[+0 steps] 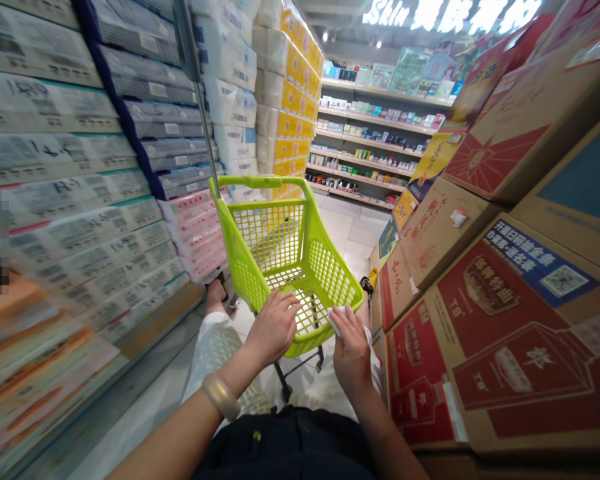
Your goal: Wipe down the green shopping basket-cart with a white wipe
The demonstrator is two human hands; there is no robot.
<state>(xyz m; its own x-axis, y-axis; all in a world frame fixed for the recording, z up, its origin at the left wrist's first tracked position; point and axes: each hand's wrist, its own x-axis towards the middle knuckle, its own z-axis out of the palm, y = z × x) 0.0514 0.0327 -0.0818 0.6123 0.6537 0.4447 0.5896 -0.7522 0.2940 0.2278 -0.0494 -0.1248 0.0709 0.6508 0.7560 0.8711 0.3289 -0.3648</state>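
Note:
A lime-green shopping cart (330, 267) with a lattice basket stands in front of me, between my legs. My left hand (275, 325) lies over its near left rim, fingers loosely extended into the basket opening, with nothing visible in it. At the near right corner of the rim, my right hand (353, 343) presses a small white cloth or tissue (335, 320) against the green plastic; most of that white piece is hidden under the fingers. No goods show inside the basket. A grey metal pole (203, 120) rises from the cart's far left corner.
Stacked paper packs (80, 160) line the left side, with yellow-and-white tissue packs (287, 100) beyond. Large liquor cartons (510, 320) crowd close on the right. Behind the cart, shelves (375, 137) hold many small products above a tiled floor (347, 227).

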